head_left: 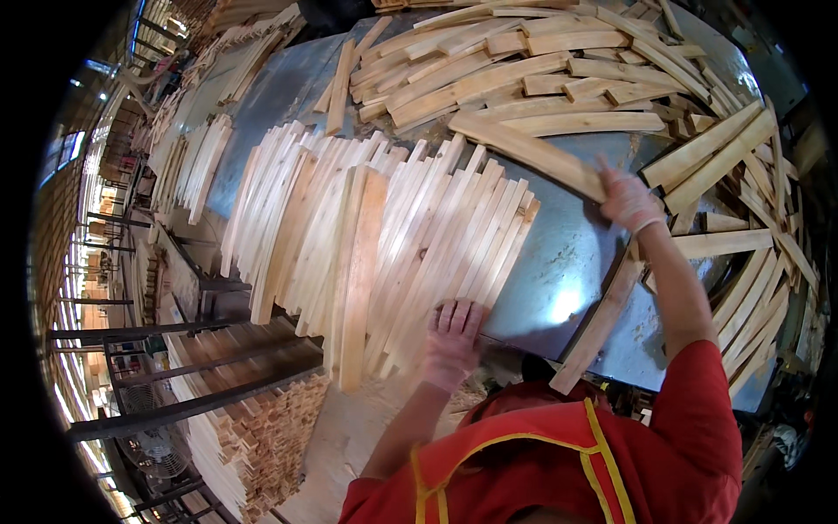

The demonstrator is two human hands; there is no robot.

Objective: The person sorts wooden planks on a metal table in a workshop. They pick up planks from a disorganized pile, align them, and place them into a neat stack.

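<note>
My right hand (627, 199), in a thin pale glove, grips the near end of a wooden board (528, 155). That board slants away to the left, its far end near the heap of boards. Gloved as well, my left hand (454, 341) lies on the near ends of a row of pale wooden strips (410, 236). Its fingers rest flat on top; the thumb is hidden. Two longer pieces lie over the row, among them a yellowish board (362, 271). Below my right forearm, another board (602, 319) crosses the table's near edge.
A large heap of loose boards (524, 83) covers the far side of the metal table (554, 262) and curves round to the right. More strips (196, 166) stand in a row at the left. Beneath a dark metal rail (192, 397) is a stack of cut wood (271, 437).
</note>
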